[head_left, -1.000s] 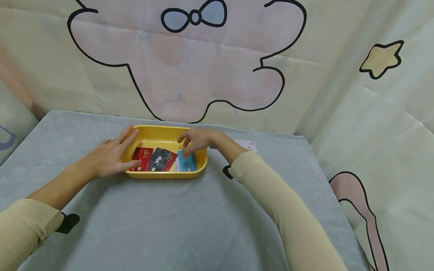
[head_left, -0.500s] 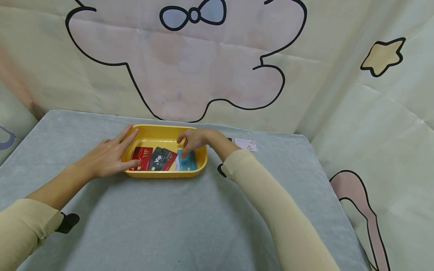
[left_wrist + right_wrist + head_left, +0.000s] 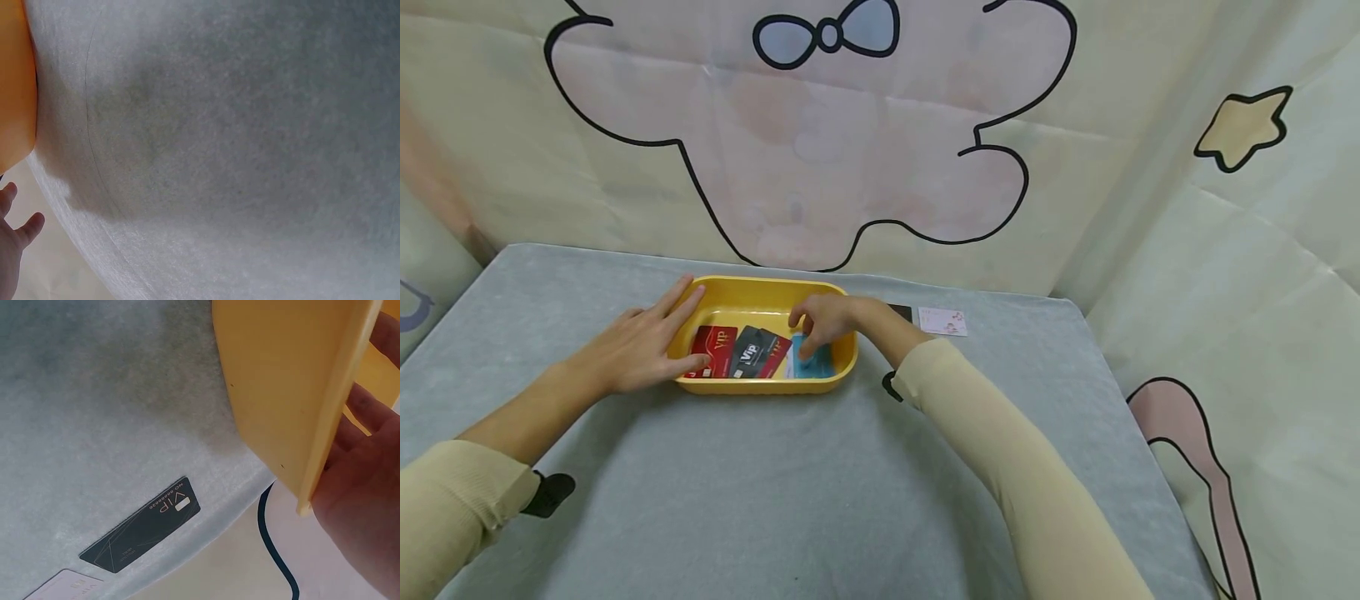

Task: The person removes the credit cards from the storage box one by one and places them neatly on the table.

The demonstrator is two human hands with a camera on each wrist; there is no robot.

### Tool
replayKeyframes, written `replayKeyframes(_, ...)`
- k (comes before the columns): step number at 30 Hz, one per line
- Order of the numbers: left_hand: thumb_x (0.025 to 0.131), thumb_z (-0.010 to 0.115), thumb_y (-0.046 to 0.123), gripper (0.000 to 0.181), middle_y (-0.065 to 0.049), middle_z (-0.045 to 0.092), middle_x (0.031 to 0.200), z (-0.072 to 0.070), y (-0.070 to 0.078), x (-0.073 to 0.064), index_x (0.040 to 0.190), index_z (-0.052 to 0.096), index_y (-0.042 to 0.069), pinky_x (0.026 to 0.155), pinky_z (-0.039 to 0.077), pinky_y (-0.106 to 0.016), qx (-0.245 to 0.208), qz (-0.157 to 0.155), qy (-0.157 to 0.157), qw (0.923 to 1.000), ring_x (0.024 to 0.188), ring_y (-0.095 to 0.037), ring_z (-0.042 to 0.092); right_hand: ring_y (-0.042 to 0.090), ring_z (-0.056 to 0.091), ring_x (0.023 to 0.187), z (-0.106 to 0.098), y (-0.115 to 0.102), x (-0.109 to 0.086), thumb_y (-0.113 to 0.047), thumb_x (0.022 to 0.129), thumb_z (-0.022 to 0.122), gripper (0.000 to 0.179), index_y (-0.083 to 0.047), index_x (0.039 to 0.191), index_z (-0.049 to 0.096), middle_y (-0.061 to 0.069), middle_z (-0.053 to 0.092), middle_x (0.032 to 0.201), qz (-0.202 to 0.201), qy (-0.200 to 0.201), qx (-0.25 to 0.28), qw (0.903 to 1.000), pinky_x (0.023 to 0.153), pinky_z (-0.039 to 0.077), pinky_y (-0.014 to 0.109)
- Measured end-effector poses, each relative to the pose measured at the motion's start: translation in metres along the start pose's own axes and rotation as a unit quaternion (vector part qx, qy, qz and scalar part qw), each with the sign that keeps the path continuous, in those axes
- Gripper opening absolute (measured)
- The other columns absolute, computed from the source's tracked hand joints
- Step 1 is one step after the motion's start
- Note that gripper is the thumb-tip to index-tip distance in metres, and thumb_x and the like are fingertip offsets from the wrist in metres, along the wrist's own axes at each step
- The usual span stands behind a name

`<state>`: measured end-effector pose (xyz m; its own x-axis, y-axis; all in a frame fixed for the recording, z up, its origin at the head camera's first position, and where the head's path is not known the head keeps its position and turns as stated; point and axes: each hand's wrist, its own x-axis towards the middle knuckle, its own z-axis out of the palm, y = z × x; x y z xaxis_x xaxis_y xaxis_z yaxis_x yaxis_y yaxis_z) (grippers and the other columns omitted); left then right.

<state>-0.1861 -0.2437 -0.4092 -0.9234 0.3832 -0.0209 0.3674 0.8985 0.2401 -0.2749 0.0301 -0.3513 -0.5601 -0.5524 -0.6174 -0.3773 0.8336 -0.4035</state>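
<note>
A yellow tray (image 3: 767, 387) stands on the table, with several cards inside. My left hand (image 3: 643, 346) rests on its left end, fingers straight along the rim and thumb over a red VIP card (image 3: 718, 343). Beside that lie a black VIP card (image 3: 749, 353) and a second red card (image 3: 776, 357) partly under it. My right hand (image 3: 829, 318) reaches over the right rim, fingers bent and thumb tip down at a blue card (image 3: 822, 363), which it partly covers. Thumb and index tips appear apart. In the right wrist view, that hand's fingers (image 3: 369, 407) pass behind the tray wall.
On the grey cloth right of the tray lie a black VIP card (image 3: 144, 528) and a pale pink card (image 3: 943, 322). The grey-covered table (image 3: 760, 492) ends at a printed curtain (image 3: 865, 150) behind, with another curtain (image 3: 1262, 275) on the right.
My right hand has shifted slightly left and lower over the blue card, uncovering more of the black card on the cloth. My left hand and the tray stay put.
</note>
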Motion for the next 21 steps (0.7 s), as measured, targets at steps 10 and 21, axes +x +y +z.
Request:
replayKeyframes(10, 0.090, 0.058, 0.057, 0.098, -0.023, 0.004, 0.164, -0.0004, 0.0002, -0.0001, 0.159, 0.012, 0.003, 0.102, 0.034, -0.071, -0.001, -0.003, -0.005, 1.0000, 0.128, -0.054, 0.044, 0.019, 0.052, 0.115, 0.0069, 0.0002, 0.0011, -0.027, 0.089, 0.076, 0.062, -0.014, 0.143, 0.049, 0.009, 0.056, 0.135, -0.009, 0.006, -0.015, 0.9998, 0.106, 0.043, 0.033)
replayKeyframes(21, 0.090, 0.058, 0.056, 0.098, -0.023, 0.004, 0.164, -0.0011, 0.0003, 0.0004, 0.159, 0.012, 0.002, 0.102, 0.034, -0.071, 0.000, 0.000, -0.003, 1.0000, 0.128, -0.054, 0.044, 0.020, 0.053, 0.116, 0.0090, 0.0021, 0.0002, -0.025, 0.090, 0.075, 0.062, -0.015, 0.145, 0.047, 0.011, 0.056, 0.136, -0.015, 0.009, -0.017, 0.9997, 0.106, 0.044, 0.034)
